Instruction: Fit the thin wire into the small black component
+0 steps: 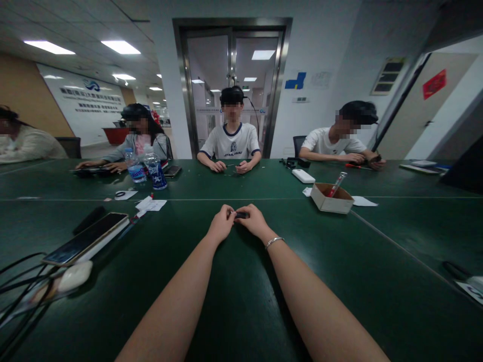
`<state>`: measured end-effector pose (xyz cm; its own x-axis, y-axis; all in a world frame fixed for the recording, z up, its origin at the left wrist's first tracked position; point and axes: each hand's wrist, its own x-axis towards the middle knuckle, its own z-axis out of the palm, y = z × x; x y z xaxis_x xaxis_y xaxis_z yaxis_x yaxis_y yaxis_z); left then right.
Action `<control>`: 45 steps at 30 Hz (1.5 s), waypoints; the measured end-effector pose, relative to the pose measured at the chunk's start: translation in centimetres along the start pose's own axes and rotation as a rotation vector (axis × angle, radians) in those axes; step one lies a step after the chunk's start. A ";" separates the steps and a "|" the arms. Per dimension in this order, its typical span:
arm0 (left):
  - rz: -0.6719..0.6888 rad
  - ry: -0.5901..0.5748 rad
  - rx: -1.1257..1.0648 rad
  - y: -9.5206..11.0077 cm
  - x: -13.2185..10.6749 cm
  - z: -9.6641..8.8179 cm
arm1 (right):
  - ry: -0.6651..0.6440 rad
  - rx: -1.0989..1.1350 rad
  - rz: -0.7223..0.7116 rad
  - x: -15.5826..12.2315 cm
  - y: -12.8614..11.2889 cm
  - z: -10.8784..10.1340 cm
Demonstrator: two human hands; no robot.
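My left hand [222, 224] and my right hand [253, 220] rest together on the dark green table [241, 301], both forearms stretched forward. Between their pinched fingertips sits a small dark object [240, 215], too small to name. Both hands have their fingers curled closed on it. A thin bracelet [273, 242] circles my right wrist.
A phone on a white power bank [87, 238] and cables [18, 281] lie at left. Two water bottles [149, 169] stand beyond. An open cardboard box [332, 197] with a red tool sits at right, a white power bank [303, 176] behind it. Several people sit across the table.
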<state>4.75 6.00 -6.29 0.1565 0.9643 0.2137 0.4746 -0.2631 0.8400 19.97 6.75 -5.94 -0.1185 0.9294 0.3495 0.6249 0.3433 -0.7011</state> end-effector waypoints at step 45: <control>-0.113 0.003 -0.150 0.1 0.7 -0.4 | -0.187 0.955 0.219 0.0 1.9 -1.4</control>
<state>4.52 6.62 -5.84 0.1069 0.9876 0.1148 0.3547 -0.1457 0.9236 22.22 7.20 -6.38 -0.2461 0.9634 0.1065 -0.2259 0.0498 -0.9729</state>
